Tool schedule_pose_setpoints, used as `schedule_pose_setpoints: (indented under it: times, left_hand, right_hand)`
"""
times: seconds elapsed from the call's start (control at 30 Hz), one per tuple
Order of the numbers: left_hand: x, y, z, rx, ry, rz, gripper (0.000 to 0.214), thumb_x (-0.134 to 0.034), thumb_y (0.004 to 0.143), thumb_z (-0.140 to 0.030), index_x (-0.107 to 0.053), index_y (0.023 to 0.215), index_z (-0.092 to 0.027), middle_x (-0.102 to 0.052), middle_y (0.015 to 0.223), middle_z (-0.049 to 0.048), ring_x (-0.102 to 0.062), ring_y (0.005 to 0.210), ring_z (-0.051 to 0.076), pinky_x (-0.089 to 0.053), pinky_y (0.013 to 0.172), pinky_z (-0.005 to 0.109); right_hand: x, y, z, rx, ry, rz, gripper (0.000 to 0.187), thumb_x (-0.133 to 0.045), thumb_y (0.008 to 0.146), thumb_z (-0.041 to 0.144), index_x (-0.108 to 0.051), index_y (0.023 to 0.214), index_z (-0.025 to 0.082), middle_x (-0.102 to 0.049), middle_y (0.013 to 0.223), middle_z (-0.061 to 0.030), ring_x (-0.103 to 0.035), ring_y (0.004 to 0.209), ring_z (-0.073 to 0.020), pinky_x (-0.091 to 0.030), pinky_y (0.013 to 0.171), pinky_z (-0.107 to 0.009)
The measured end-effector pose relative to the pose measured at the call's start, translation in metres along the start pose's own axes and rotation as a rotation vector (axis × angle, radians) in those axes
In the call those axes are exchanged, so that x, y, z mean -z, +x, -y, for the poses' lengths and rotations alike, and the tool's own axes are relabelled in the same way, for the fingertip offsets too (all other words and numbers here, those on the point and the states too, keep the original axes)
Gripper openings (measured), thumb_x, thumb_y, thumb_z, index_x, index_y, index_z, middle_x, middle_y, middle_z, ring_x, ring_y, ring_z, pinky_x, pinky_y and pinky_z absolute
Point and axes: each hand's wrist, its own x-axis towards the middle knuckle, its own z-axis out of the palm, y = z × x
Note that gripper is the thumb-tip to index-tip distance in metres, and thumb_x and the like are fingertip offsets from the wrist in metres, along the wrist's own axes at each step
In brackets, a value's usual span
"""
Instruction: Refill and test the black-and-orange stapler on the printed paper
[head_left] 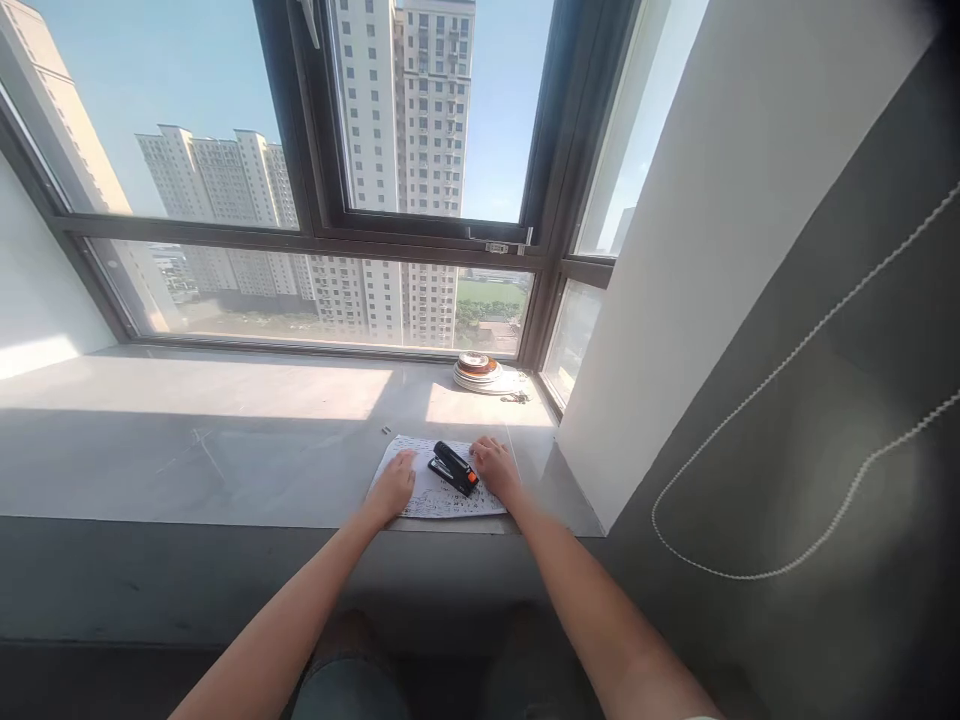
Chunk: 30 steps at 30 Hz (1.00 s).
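Observation:
A black stapler [454, 470] with an orange patch at one end lies slantwise on sheets of paper [427, 500] covered with dark writing. The sheets rest on the grey sill close to its front edge. My left hand [394, 484] lies flat on the left side of the paper, fingers stretched forward, apart from the stapler. On the right side, my right hand [493, 466] rests open over the paper's edge, its fingers close beside the stapler. Whether the fingertips touch the stapler I cannot tell. Neither hand holds anything.
Tiny pale pieces [386, 430] lie on the sill [225, 465] beyond the paper. A round stack of white and brown rings or dishes [478, 373] sits near the window corner. A beaded cord [750, 577] hangs at the right by the wall.

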Motion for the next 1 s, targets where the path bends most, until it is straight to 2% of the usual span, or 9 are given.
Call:
schedule_pose_setpoints:
  times: [0.07,0.17,0.27,0.37,0.43,0.5,0.67,0.83,1.0]
  left_hand:
    - [-0.014,-0.002,0.002,-0.005,0.049,0.021,0.051,-0.04,0.101,-0.031,-0.057,0.146,-0.016,-0.051,0.158,0.0168,-0.041,0.151,0.035,-0.036,0.122,0.056]
    - [-0.02,-0.005,0.008,-0.009,0.12,0.037,0.051,-0.039,0.103,-0.035,-0.055,0.149,-0.017,-0.045,0.163,0.018,-0.036,0.153,0.037,-0.032,0.123,0.058]
    - [-0.02,-0.005,0.007,0.017,0.167,0.015,0.051,-0.039,0.103,-0.033,-0.054,0.149,-0.018,-0.045,0.162,0.0173,-0.038,0.152,0.036,-0.031,0.123,0.056]
    - [-0.019,-0.004,0.0,0.039,0.186,-0.007,0.05,-0.039,0.103,-0.033,-0.055,0.148,-0.018,-0.048,0.16,0.0172,-0.04,0.15,0.036,-0.033,0.121,0.055]
    - [-0.017,-0.004,-0.002,0.038,0.186,0.014,0.05,-0.039,0.103,-0.032,-0.055,0.148,-0.017,-0.047,0.16,0.0183,-0.039,0.15,0.037,-0.033,0.121,0.054]
    - [-0.014,-0.003,-0.003,0.031,0.173,0.035,0.051,-0.039,0.103,-0.032,-0.055,0.149,-0.016,-0.047,0.16,0.0185,-0.039,0.151,0.036,-0.033,0.122,0.053]
    - [-0.01,-0.001,0.003,0.01,0.064,0.049,0.051,-0.046,0.096,-0.022,-0.058,0.145,-0.015,-0.052,0.158,0.0159,-0.038,0.153,0.032,-0.029,0.126,0.049]
    - [-0.009,-0.001,0.009,0.076,-0.047,0.011,0.055,-0.046,0.087,-0.015,-0.061,0.14,-0.019,-0.057,0.155,0.0101,-0.042,0.151,0.028,-0.035,0.124,0.044]
    - [-0.005,-0.002,0.007,0.142,-0.163,-0.003,0.057,-0.043,0.087,-0.015,-0.061,0.141,-0.02,-0.058,0.154,0.0091,-0.052,0.143,0.026,-0.042,0.119,0.039]
  right_hand:
    - [0.004,-0.002,0.0,-0.039,0.072,-0.055,0.031,-0.045,0.101,0.011,-0.073,0.104,0.023,-0.073,0.11,-0.0084,-0.063,0.107,-0.0239,-0.042,0.097,-0.039]
    - [0.01,-0.009,0.01,-0.023,0.261,-0.171,0.028,-0.045,0.104,0.021,-0.072,0.108,0.023,-0.074,0.106,-0.0078,-0.064,0.103,-0.0241,-0.045,0.096,-0.039]
    - [0.008,-0.023,0.022,0.09,0.437,-0.13,0.024,-0.061,0.098,0.036,-0.071,0.118,0.025,-0.072,0.111,-0.0067,-0.065,0.102,-0.0244,-0.05,0.093,-0.037]
    - [0.001,-0.035,0.024,0.109,0.488,-0.057,0.053,-0.078,0.082,0.033,-0.066,0.133,0.025,-0.07,0.125,-0.009,-0.065,0.111,-0.0286,-0.05,0.098,-0.041]
    - [-0.004,-0.038,0.02,0.063,0.524,-0.069,0.056,-0.078,0.08,0.029,-0.066,0.135,0.025,-0.069,0.13,-0.0102,-0.064,0.116,-0.031,-0.05,0.1,-0.045]
    - [-0.006,-0.036,0.014,0.022,0.567,-0.085,0.052,-0.075,0.08,0.026,-0.069,0.131,0.026,-0.071,0.13,-0.0092,-0.064,0.115,-0.0314,-0.05,0.099,-0.046]
    - [-0.004,-0.032,0.011,-0.044,0.643,-0.092,0.05,-0.071,0.079,0.027,-0.069,0.129,0.029,-0.075,0.117,-0.0056,-0.067,0.09,-0.0251,-0.052,0.082,-0.04]
    - [-0.002,-0.034,0.014,-0.043,0.65,-0.232,0.022,-0.074,0.08,0.039,-0.067,0.094,0.025,-0.075,0.108,-0.0052,-0.067,0.101,-0.0274,-0.05,0.078,-0.037]
    - [-0.01,-0.036,0.008,-0.122,0.606,-0.265,0.026,-0.076,0.08,0.049,-0.065,0.083,0.025,-0.076,0.103,-0.0071,-0.067,0.095,-0.0293,-0.051,0.077,-0.039]
